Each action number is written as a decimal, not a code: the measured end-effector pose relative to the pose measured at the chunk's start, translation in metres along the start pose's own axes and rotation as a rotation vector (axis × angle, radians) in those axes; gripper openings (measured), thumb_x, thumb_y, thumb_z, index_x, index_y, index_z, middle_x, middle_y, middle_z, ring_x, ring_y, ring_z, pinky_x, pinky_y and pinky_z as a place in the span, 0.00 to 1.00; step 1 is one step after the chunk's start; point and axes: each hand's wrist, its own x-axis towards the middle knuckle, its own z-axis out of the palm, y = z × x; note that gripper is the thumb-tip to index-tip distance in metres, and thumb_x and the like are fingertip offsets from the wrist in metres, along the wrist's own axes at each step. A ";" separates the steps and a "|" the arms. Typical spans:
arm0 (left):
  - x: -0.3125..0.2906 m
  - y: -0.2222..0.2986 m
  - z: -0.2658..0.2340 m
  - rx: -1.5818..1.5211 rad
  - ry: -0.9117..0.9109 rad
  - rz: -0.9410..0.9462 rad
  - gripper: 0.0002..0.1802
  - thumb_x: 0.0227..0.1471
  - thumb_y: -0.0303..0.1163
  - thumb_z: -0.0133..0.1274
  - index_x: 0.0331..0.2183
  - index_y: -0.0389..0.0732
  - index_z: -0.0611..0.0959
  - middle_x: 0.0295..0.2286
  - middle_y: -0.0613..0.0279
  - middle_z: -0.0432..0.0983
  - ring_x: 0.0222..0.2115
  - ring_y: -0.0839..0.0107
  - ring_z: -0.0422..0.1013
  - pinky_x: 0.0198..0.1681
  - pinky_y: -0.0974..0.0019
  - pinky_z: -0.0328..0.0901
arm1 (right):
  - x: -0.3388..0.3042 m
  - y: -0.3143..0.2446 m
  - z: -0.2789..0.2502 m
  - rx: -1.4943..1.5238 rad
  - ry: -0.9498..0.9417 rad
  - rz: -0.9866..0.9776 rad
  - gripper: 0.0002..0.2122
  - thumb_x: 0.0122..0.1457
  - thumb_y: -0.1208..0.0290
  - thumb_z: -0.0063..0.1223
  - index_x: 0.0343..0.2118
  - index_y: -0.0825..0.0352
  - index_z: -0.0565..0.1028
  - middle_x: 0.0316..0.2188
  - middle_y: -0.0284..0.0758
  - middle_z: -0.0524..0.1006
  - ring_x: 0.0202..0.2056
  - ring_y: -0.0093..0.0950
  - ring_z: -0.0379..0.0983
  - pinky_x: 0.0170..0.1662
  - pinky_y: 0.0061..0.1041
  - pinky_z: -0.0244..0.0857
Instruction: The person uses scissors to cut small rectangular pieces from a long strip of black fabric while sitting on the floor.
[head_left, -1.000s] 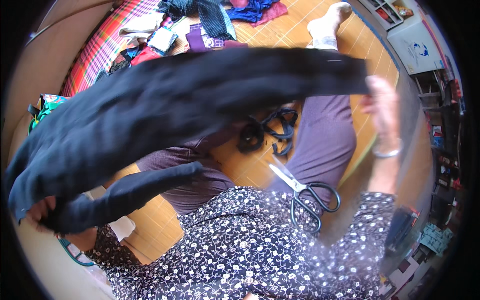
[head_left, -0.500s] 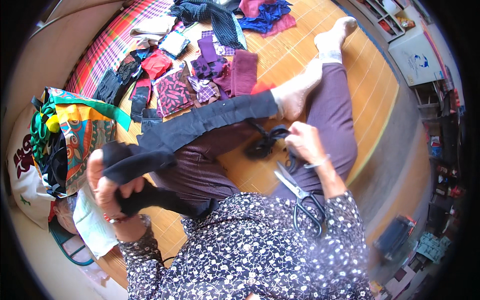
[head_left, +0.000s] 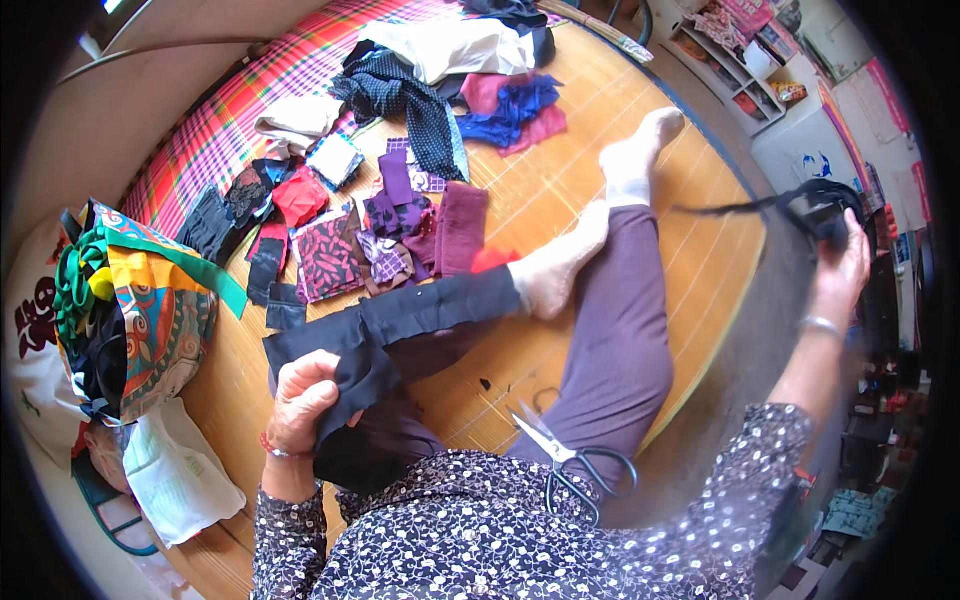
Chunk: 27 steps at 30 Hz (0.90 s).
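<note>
My left hand (head_left: 303, 400) is closed on the gathered end of a long black cloth strip (head_left: 440, 305), which lies along my left shin almost to the ankle. Out to the right, past the mat's edge, my raised right hand (head_left: 845, 262) grips a bunch of black cloth scraps (head_left: 815, 205), with a thin tail trailing leftward. Black-handled scissors (head_left: 562, 455) rest on my lap by the right thigh, their blades parted. Small dark bits of cloth (head_left: 485, 384) lie on the mat between my legs.
Folded cloth pieces (head_left: 330, 250) in purple, red and black spread over the bamboo mat (head_left: 560, 200). Blue and white garments lie farther back. At left stand a patterned bag (head_left: 165, 325) stuffed with cloth and a white plastic bag (head_left: 180, 480). Shelves (head_left: 735, 75) line the right.
My right hand has swung from beside the knee far out to the right with the black scraps. My left hand has moved right and regripped the strip closer to my leg. The view has shifted.
</note>
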 end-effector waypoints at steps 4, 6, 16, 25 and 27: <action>0.001 -0.004 -0.004 -0.026 -0.013 -0.019 0.12 0.45 0.31 0.56 0.30 0.32 0.76 0.22 0.58 0.73 0.18 0.73 0.70 0.20 0.73 0.66 | 0.052 0.021 -0.012 -0.083 -0.180 0.005 0.13 0.52 0.68 0.58 0.38 0.68 0.73 0.35 0.35 0.72 0.34 0.26 0.70 0.35 0.28 0.69; 0.001 0.001 -0.007 -0.016 -0.016 0.002 0.12 0.46 0.31 0.55 0.29 0.33 0.75 0.21 0.56 0.73 0.16 0.72 0.69 0.18 0.72 0.65 | 0.016 0.042 0.004 -0.238 -0.276 0.044 0.14 0.54 0.68 0.55 0.40 0.70 0.72 0.36 0.37 0.72 0.34 0.27 0.71 0.33 0.24 0.69; -0.001 -0.009 -0.010 -0.119 -0.006 0.031 0.12 0.46 0.30 0.55 0.30 0.32 0.73 0.22 0.53 0.72 0.16 0.69 0.69 0.16 0.70 0.64 | -0.271 0.144 0.003 -1.037 -1.499 -0.263 0.10 0.44 0.71 0.56 0.27 0.68 0.68 0.23 0.43 0.72 0.29 0.43 0.71 0.31 0.36 0.66; -0.003 -0.010 -0.013 -0.149 0.019 0.025 0.14 0.43 0.29 0.57 0.32 0.31 0.74 0.25 0.56 0.73 0.18 0.69 0.72 0.18 0.71 0.68 | -0.316 0.166 -0.017 -1.234 -1.712 -0.289 0.10 0.45 0.74 0.52 0.31 0.68 0.66 0.26 0.45 0.72 0.29 0.41 0.73 0.30 0.36 0.68; -0.003 -0.012 -0.016 -0.158 0.006 0.021 0.13 0.43 0.29 0.57 0.32 0.32 0.74 0.26 0.56 0.74 0.19 0.70 0.72 0.19 0.72 0.68 | -0.319 0.173 -0.016 -1.264 -1.750 -0.282 0.07 0.48 0.73 0.50 0.29 0.68 0.67 0.26 0.45 0.72 0.29 0.42 0.72 0.31 0.37 0.67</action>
